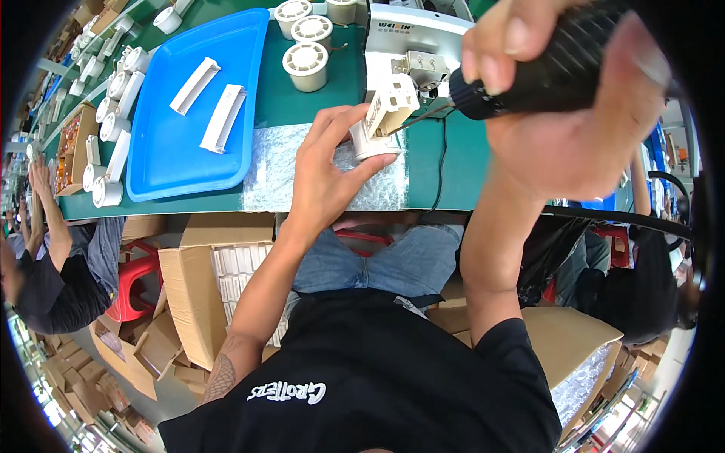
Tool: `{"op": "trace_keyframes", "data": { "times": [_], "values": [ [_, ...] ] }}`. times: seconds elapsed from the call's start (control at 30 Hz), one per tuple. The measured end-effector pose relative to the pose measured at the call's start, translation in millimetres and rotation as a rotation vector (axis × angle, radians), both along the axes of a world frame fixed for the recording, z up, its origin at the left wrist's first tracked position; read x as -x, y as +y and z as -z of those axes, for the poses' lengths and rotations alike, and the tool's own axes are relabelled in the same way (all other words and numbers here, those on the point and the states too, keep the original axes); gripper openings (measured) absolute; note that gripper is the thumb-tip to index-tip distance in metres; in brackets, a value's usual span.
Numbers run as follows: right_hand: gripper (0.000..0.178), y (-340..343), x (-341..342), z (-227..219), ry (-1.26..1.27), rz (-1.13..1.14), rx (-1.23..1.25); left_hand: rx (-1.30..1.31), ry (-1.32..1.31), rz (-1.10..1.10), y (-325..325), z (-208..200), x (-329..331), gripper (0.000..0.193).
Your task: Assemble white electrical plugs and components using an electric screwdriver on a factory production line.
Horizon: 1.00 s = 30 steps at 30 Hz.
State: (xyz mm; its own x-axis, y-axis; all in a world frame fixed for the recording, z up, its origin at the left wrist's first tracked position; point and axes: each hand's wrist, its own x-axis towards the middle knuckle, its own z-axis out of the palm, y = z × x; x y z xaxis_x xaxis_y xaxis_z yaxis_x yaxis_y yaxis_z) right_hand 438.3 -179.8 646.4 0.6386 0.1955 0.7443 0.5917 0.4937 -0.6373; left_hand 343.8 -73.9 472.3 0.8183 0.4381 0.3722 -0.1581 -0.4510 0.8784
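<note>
White housing (382, 124) just R of L hand (325, 164), in its grip; R hand (555, 151) clenches blk power screwdriver (555, 72), bit (421, 119) at housing. Blue tray (170, 155) w/ 2 white channels (223, 119).

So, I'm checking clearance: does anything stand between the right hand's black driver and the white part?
Nothing visible: the black driver in the right hand has its bit right up to the white part, which the left hand holds.

Left hand (323, 167) in a low pinch, right hand (555, 147) higher, curled
</note>
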Motion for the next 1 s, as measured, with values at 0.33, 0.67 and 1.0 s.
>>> {"op": "trace_keyframes", "data": {
  "times": [0.33, 0.67, 1.0],
  "values": [
    [0.052, 14.1, 9.7, 2.4, 0.242, -0.044, -0.009, -0.027, 0.068, 0.028, 1.2, -10.5, -0.4, 0.064],
    [0.058, 7.9, 26.8, -10.5, 0.388, -0.083, -0.089, -0.1, 0.028, 0.033, -5.3, -15.3, -0.4, 0.065],
    [0.031, -10.8, -52.2, -13.1, -0.135, 0.043, -0.178, 0.023, 0.045, 0.053, -1.6, 0.1, -0.1, 0.068]
  ]
}}
